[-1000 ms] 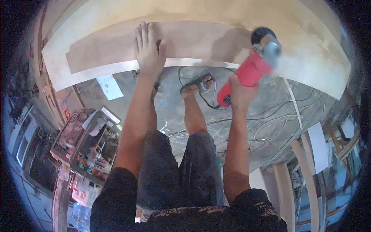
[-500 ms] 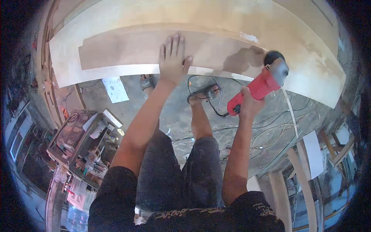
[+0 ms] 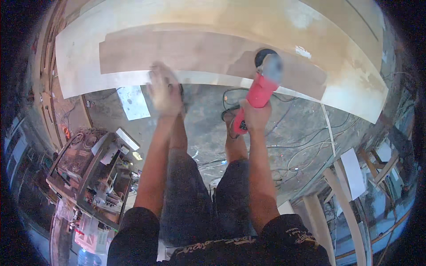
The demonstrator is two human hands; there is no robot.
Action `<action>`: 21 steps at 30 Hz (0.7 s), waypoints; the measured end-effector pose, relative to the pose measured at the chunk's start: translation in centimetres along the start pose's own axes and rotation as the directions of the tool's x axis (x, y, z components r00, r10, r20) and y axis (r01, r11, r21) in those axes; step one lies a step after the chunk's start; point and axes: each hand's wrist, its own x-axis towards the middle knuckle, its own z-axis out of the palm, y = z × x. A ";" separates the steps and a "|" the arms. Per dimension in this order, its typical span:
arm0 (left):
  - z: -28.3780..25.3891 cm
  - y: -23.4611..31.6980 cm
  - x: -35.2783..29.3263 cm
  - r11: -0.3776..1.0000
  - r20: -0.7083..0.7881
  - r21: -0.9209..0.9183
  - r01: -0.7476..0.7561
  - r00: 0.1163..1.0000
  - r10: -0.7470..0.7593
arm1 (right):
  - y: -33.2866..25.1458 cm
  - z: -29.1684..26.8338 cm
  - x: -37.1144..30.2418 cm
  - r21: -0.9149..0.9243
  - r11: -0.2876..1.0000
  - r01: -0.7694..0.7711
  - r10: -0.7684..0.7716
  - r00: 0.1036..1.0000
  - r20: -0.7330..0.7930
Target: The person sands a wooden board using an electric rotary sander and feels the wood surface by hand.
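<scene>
"What does the head view show of the right hand?"

"The right hand [image 3: 256, 117] is wrapped around the body of a red power tool [image 3: 262, 91], fingers closed on it."

"And where is the tool?"

"Ahead and a little to the right, slanting over the near edge of a big pale board [image 3: 77, 66]. Its black disc [image 3: 265, 57] is over a brown band [image 3: 186, 48] along that board; I can't tell how hard it presses."

"The left hand?"

"The left hand [image 3: 165, 95] is blurred, its fingers spread and holding nothing I can make out. It's at the board's near edge, well apart from the tool. Whether it touches, I can't tell."

"Anything around them?"

"A white smear [image 3: 303, 52] marks the board to the right of the disc. Below, a paper sheet [image 3: 133, 103] and cables [image 3: 301, 144] lie on the floor [image 3: 204, 124]. A cluttered cart [image 3: 73, 184] stands at left, and planks [image 3: 350, 213] at right."
</scene>
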 end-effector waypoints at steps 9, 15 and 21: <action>-6.8 -14.1 4.9 0.820 -0.032 -0.392 0.416 0.885 -0.464 | -0.4 10.1 -4.0 -0.104 0.976 0.192 -0.171 0.968 0.184; -8.2 -19.8 4.7 0.447 0.158 -0.716 0.536 0.748 -0.645 | -6.8 21.7 -7.9 -0.180 0.964 0.196 -0.132 0.940 0.315; -8.8 -19.4 3.3 0.227 0.288 -0.840 0.492 0.761 -0.581 | -10.6 31.8 -11.2 -0.288 0.901 0.324 -0.182 0.886 0.427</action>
